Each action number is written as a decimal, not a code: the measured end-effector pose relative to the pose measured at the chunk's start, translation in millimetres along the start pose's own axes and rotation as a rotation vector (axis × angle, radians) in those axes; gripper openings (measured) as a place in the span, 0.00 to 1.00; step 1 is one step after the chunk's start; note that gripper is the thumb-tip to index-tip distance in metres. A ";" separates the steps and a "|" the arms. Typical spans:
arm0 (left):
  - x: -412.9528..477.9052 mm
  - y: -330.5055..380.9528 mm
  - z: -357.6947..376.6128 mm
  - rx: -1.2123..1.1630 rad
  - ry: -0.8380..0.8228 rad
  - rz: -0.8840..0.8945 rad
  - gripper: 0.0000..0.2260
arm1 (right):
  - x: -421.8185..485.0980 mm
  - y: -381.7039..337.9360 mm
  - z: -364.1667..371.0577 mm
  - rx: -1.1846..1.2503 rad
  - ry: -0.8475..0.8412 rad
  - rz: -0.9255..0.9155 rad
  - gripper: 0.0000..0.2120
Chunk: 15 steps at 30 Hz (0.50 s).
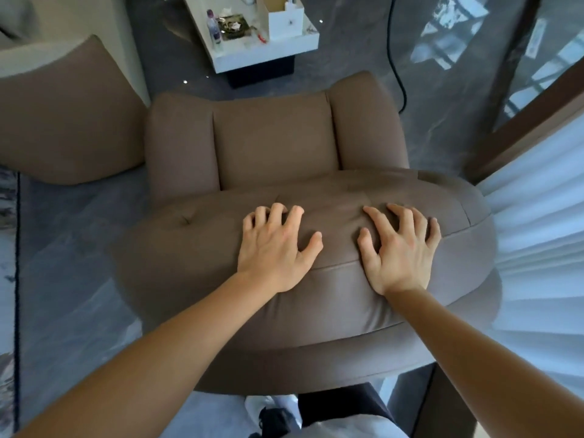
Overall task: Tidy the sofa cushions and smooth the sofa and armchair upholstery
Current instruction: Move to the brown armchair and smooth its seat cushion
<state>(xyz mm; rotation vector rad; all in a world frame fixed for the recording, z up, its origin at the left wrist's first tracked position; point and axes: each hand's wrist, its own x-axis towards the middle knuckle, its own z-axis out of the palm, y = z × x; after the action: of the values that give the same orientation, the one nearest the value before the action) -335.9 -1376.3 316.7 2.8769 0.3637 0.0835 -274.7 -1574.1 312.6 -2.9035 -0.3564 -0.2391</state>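
Observation:
A brown upholstered armchair (275, 143) stands below me, seen from behind its curved padded back. Both hands rest on top of that back (196, 235). My left hand (275, 248) lies palm down near the middle, fingers spread and curled into the fabric. My right hand (399, 248) lies palm down a little to the right, fingers spread the same way. Neither hand holds anything. The seat cushion and the two armrests show beyond the back. A second brown upholstered piece (63, 121) stands at the left.
A white low table (268, 49) with a bottle (213, 26), a box and small clutter stands beyond the armchair. A black cable (393, 58) runs over the grey floor. White curtains (543, 232) hang at the right. A rug edge lies at the left.

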 end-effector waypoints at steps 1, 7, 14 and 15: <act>-2.0 11.0 2.5 0.000 0.003 -0.014 0.23 | 2.6 11.7 -0.7 0.000 -0.009 -0.017 0.24; -0.6 73.2 13.8 -0.026 -0.012 -0.105 0.23 | 26.6 73.7 -5.1 0.027 -0.013 -0.128 0.24; 4.9 123.3 22.0 -0.010 -0.030 -0.182 0.24 | 56.7 128.4 -11.7 0.055 -0.098 -0.248 0.24; 4.6 129.3 21.1 0.004 -0.052 -0.193 0.24 | 59.4 132.9 -14.8 0.051 -0.136 -0.263 0.25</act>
<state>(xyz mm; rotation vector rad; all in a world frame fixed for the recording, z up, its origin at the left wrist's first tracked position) -298.8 -1501.5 327.9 2.8248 0.6284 -0.0264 -185.9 -1690.4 313.5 -2.8244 -0.7572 -0.0706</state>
